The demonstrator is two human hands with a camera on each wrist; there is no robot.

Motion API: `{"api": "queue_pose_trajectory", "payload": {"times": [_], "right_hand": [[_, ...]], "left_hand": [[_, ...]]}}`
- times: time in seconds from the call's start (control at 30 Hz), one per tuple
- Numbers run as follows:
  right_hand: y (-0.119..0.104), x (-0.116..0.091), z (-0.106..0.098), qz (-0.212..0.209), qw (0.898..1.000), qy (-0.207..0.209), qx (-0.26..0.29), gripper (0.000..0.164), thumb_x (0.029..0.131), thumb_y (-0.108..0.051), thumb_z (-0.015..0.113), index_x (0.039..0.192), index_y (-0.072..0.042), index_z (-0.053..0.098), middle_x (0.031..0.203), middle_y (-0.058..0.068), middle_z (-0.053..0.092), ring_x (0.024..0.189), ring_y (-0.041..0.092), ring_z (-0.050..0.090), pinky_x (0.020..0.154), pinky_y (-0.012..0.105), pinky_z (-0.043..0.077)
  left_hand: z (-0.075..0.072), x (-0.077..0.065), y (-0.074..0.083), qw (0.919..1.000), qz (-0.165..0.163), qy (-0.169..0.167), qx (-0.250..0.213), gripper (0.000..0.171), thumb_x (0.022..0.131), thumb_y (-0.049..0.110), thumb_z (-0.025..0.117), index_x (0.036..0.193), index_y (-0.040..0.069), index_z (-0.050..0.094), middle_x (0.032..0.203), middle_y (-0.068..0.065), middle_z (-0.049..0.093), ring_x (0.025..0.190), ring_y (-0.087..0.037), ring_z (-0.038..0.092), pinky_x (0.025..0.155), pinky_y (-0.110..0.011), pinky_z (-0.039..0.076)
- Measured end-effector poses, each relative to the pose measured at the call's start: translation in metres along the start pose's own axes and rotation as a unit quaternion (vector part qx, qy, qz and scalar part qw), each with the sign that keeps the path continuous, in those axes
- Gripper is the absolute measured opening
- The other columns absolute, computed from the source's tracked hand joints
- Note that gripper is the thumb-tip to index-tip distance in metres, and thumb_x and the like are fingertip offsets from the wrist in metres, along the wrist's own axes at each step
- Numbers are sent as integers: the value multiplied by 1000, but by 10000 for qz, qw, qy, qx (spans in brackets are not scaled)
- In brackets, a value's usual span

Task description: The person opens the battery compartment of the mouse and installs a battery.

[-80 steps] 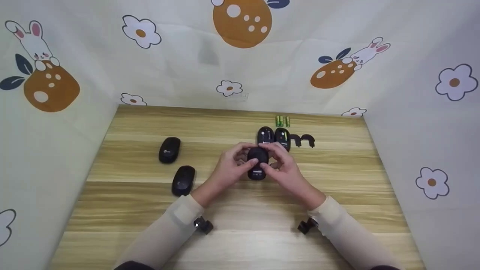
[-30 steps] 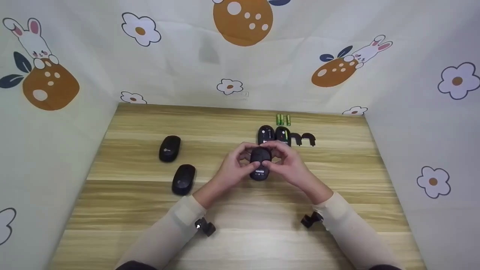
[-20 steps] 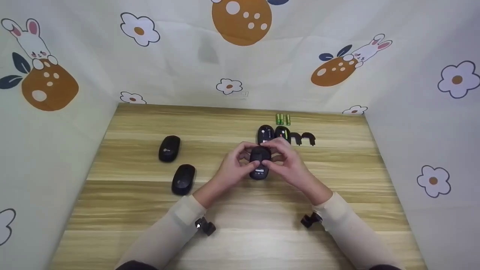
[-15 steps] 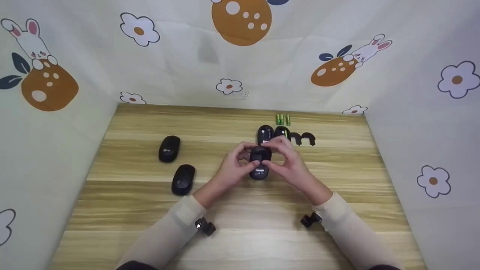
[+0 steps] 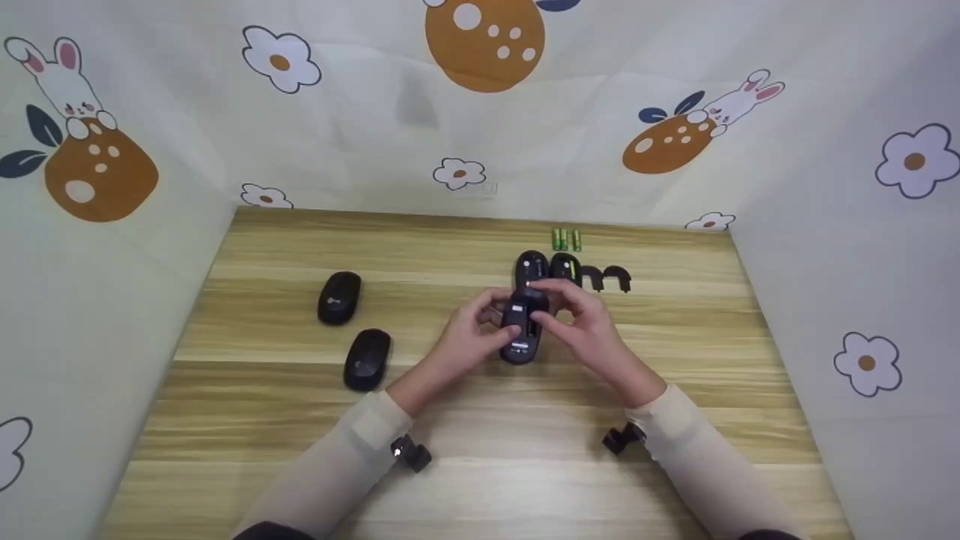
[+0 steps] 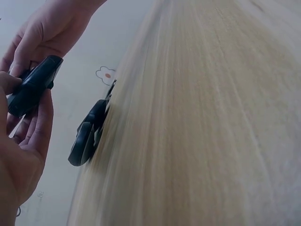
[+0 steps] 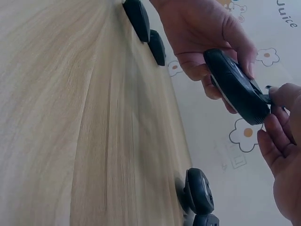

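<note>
On table [image 5: 255, 360]: four mice [image 5: 340, 298], three loose batteries [image 5: 564, 239], two covers [image 5: 617, 271] | gripping fifth mouse [image 5: 517, 351] in left fingers [image 5: 503, 337], pinching dark piece [image 5: 534, 298] in right fingers [image 5: 552, 325] | partly blocking upturned mice [image 5: 531, 265]

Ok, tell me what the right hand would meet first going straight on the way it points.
The right hand would most likely meet the black, rounded computer mouse held upturned in the left hand, just ahead of it; whether they already touch is hard to tell.
</note>
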State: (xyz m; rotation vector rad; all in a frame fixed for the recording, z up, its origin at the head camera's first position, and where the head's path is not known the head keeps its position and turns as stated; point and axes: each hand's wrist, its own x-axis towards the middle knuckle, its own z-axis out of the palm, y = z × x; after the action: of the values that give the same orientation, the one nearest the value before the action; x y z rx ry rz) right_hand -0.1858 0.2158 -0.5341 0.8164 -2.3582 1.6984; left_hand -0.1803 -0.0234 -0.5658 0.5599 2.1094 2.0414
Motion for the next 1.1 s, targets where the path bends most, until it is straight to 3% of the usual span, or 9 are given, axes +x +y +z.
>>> {"api": "queue_pose_trajectory", "payload": {"times": [0.17,0.37,0.87,1.1], "right_hand": [[3,1,-3,465,9953,198,830,42,97,6,80,137,2,70,99,11,72,90,19,67,80,29,59],[10,2,-17,694,9912,277,1094,40,97,7,79,136,5,70,97,16,72,91,18,69,80,27,61],[35,-2,-87,1219,9881,657,668,39,97,13,75,136,7,71,92,11,72,77,13,66,68,22,59],[53,-7,-122,1355,9883,658,247,39,99,10,75,137,5,70,90,10,66,75,12,63,65,21,55]], "left_hand": [[-1,1,-4,9999,100,-39,65,48,96,5,82,142,3,66,117,-10,73,100,-28,70,98,-47,61],[-3,2,-6,9999,86,27,127,47,96,6,82,141,4,67,117,-10,74,103,-29,70,101,-44,59],[-6,1,-5,9992,-382,113,-26,49,95,4,82,142,5,67,124,-16,71,104,-26,72,100,-42,60],[-7,1,-5,9987,-477,155,99,48,95,6,82,141,8,68,125,-15,71,110,-27,71,107,-46,57]]}}
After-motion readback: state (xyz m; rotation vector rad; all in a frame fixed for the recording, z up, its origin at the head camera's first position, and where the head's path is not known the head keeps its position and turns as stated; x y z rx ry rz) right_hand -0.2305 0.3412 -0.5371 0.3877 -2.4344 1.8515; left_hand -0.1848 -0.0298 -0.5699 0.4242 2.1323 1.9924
